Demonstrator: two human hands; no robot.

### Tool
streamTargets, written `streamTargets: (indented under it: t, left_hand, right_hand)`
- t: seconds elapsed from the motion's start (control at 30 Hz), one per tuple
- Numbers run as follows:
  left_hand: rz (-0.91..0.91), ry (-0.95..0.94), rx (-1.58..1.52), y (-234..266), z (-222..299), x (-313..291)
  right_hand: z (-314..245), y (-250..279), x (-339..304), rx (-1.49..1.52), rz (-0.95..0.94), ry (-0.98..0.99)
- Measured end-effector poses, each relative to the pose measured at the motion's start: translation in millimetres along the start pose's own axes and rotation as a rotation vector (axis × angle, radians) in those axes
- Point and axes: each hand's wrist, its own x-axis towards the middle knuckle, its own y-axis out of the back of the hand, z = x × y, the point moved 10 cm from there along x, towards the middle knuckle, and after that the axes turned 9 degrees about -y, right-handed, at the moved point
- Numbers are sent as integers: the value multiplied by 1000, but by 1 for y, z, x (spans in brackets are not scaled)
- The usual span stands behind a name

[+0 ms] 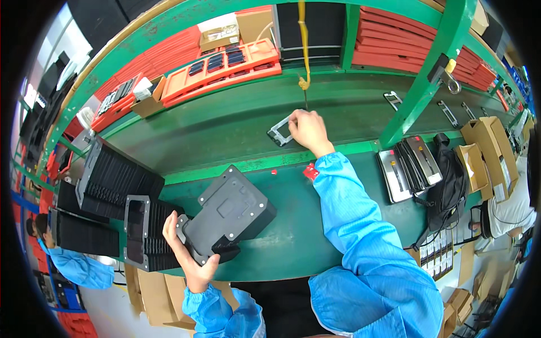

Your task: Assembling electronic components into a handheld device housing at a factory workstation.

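On the green belt, my right hand (309,130) reaches forward, its fingers closed at the right end of a phone-sized rectangular frame (271,134). The frame has a black and silver rim and an open middle. My left hand (194,263) is wrapped round the near-left end of a stack of black plates (231,205), thumb on the near side and fingers on the far side. This stack lies tilted on the green table (282,248). Right beside the left hand stands another row of black plates (138,231) with window-like openings.
More black plates (118,180) stand at the left. A green post (422,79) rises at the right, near black-and-silver cases (406,169) and a black bag (451,180). A yellow cord (304,45) hangs over the belt. Orange trays (220,67) line the far side.
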Motion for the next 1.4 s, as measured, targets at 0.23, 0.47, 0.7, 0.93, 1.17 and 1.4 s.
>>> streamTargets:
  t: [0.23, 0.47, 0.7, 0.93, 1.17, 1.4]
  left_hand:
    - [6, 125, -163, 2, -20, -13]
    - [-79, 117, -218, 2, -21, -5]
    - [-22, 137, -288, 3, -18, -6]
    - [-53, 47, -133, 13, -9, -8]
    - [-275, 6, -19, 6, 12, 16]
    - [175, 43, -169, 55, -2, -67]
  right_hand:
    - [-7, 5, 5, -662, 193, -43]
    - [-64, 34, -17, -50, -145, -117]
    - [-263, 42, -176, -248, -68, 432]
    - [-292, 35, -220, -342, -43, 507]
    - [-290, 38, -213, -231, -93, 575]
    - [-145, 125, -170, -173, 56, 208]
